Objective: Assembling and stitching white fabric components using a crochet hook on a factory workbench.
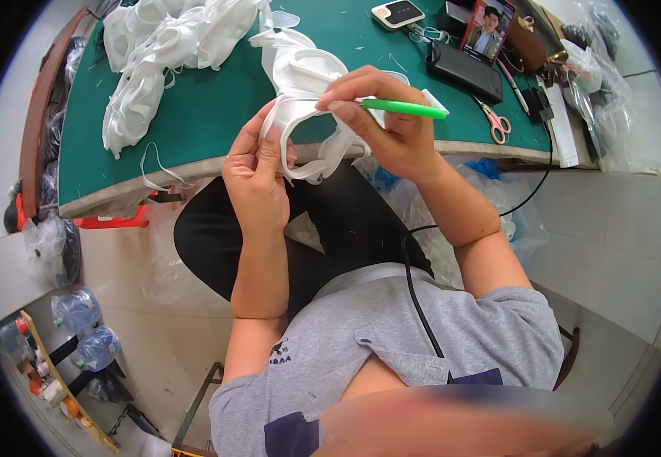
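My left hand point(258, 156) pinches the edge of a white moulded fabric piece point(307, 72) with rounded, cup-like hollows and a ring-shaped opening at its near end. It hangs at the table's front edge, over my lap. My right hand point(391, 126) is closed around a slim tool with a bright green handle point(406, 108), which points out to the right. The tool's tip is hidden behind my fingers, at the upper rim of the opening. To the left, a heap of similar white moulded pieces point(182, 38) lies on the green table point(216, 114).
At the table's right are pink-handled scissors point(498, 126), a black case point(464, 71), a phone point(489, 29) with a lit screen and a small white device point(397, 13). A black cable point(414, 282) runs across my body. Large water bottles point(98, 348) stand at the lower left.
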Available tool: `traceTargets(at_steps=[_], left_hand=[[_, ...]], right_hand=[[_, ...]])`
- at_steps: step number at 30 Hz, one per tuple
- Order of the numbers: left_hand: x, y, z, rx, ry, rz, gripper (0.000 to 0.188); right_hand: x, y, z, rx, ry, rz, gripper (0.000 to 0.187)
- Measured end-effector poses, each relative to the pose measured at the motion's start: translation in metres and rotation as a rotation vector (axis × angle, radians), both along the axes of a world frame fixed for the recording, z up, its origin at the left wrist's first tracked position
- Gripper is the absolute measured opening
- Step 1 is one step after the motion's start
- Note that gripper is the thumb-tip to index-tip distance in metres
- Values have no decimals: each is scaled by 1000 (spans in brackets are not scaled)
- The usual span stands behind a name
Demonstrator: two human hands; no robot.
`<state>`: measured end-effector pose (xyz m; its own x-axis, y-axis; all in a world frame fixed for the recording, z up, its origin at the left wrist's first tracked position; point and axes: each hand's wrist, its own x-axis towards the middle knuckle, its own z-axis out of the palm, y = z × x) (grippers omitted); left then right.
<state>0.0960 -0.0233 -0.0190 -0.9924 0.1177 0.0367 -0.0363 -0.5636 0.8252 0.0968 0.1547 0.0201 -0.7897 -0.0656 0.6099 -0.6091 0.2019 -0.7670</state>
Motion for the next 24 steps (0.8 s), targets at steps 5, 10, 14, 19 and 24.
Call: traceTargets(at_steps=[5,10,14,19,24], left_hand=[[-3,0,12,-68,-18,87,29],[-4,-1,13,-107,18,102,30],[-4,-2,12,-129,34,97,29],[-3,1,10,-233,79,143,28],[2,-5,7,-243,210,182,27]], right_hand=[[-22,-5,5,221,148,190,9],[-29,-4,2,250,186,161,11],[-30,-4,2,293,246,153,14],[-32,0,5,414,331,92,16],[-41,2,6,415,211,-36,12]])
